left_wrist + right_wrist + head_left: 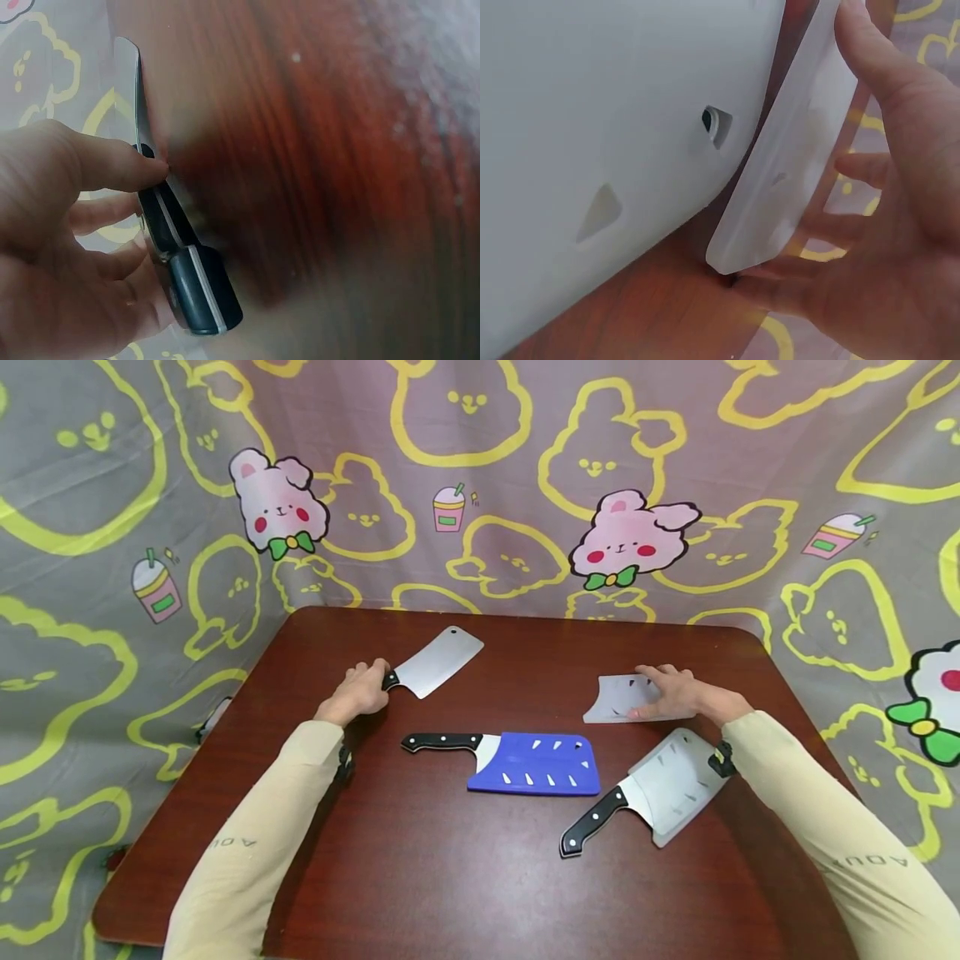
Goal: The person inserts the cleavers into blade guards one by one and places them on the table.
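At the far left of the table, my left hand (365,687) holds a bare-bladed cleaver (441,662) by its black handle (206,289). Its blade points away and to the right, and the thumb lies along the front of the handle. Over on the right, my right hand (670,693) grips a loose translucent white blade cover (609,700) with slots, thumb on one side and fingers on the other. Part of that cover is hidden under the hand. Just below the right wrist lies a second cleaver in a white cover (678,777), its black handle toward the front.
A third cleaver in a blue slotted cover (536,764) lies mid-table between the hands, handle to the left. The dark brown wooden table (450,877) has rounded corners. A cartoon-patterned curtain (487,485) hangs behind it and along its sides.
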`<state>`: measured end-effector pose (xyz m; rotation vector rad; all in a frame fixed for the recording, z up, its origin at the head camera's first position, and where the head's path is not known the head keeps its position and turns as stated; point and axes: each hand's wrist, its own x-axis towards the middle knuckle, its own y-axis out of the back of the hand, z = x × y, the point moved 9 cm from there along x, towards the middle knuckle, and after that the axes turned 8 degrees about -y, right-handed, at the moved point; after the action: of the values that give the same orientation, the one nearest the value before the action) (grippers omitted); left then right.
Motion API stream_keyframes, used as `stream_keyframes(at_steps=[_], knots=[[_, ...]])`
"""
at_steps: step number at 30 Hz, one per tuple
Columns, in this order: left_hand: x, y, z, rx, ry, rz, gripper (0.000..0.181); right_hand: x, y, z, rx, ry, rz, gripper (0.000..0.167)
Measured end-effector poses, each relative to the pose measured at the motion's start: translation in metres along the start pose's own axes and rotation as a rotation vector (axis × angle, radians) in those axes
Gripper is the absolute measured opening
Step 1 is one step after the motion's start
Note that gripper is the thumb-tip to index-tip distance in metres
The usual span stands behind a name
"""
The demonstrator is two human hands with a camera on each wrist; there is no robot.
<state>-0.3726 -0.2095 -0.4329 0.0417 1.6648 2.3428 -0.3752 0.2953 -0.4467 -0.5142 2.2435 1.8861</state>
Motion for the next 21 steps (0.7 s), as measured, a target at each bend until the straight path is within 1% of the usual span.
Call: stream_keyframes(at_steps=[6,11,14,18,21], knots=[[0.0,0.001,0.0,-0.035,0.009,0.004,0.054,-0.004,0.008,0.003,0.023,-0.031,0.075,0.114],[0.0,0.004,0.002,-0.061,0.008,0.007,0.052,-0.006,0.014,0.007,0.052,-0.045,0.122,0.108],[0.001,0.007,0.004,-0.06,0.005,0.014,0.05,-0.008,0.019,0.008,0.082,-0.045,0.153,0.101],[0.001,0.011,0.009,-0.049,-0.013,0.034,0.046,-0.014,0.027,0.006,0.139,-0.026,0.197,0.089],[0.001,0.015,0.014,-0.073,-0.029,0.057,0.043,-0.018,0.031,0.003,0.157,0.0,0.213,0.081]])
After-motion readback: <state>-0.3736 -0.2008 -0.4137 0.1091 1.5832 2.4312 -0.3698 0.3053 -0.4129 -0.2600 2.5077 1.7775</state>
